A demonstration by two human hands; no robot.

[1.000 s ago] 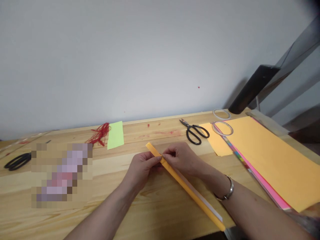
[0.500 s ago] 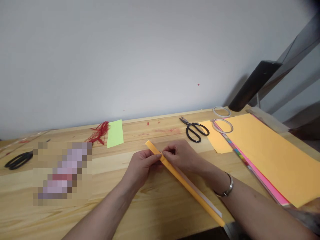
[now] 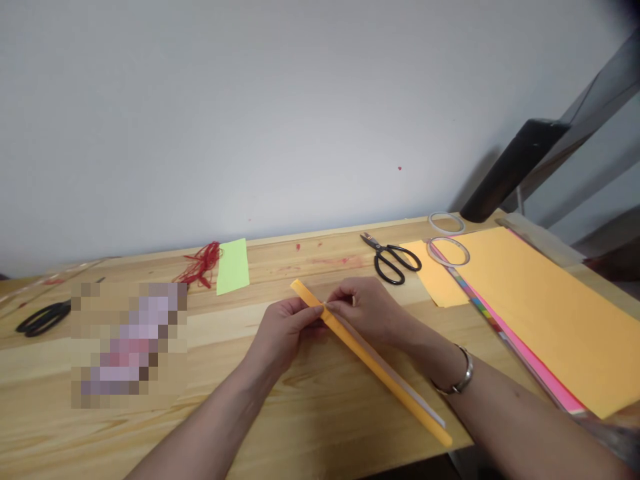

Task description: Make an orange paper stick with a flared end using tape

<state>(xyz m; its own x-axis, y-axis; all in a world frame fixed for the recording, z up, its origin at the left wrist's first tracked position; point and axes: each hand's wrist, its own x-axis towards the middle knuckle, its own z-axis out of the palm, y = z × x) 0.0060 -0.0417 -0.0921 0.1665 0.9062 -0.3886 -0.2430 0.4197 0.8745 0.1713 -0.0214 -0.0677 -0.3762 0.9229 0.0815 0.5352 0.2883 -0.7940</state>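
Note:
A long, narrow strip of folded orange paper point(image 3: 387, 373) slants from the middle of the table towards the lower right. A pale strip runs along its right edge. My left hand point(image 3: 286, 327) grips the paper near its upper end, thumb on top and fingers underneath. Close beside that thumb, my right hand point(image 3: 363, 308) pinches the paper's right edge between thumb and forefinger. Whatever lies right under the fingertips is too small to make out. Black-handled scissors point(image 3: 393, 260) lie beyond my right hand.
Red string point(image 3: 203, 263) lies by a light green paper point(image 3: 233, 267) at the back. Another pair of scissors point(image 3: 43, 319) and a blurred object point(image 3: 135, 340) are on the left. Two tape rolls point(image 3: 449, 252) and orange sheets point(image 3: 550, 307) are right, below a black cylinder point(image 3: 510, 170).
Both hands stay on the orange paper in nearly the same pose. The strip's lower end has risen slightly, and the view has shifted a little, moving the table items rightward.

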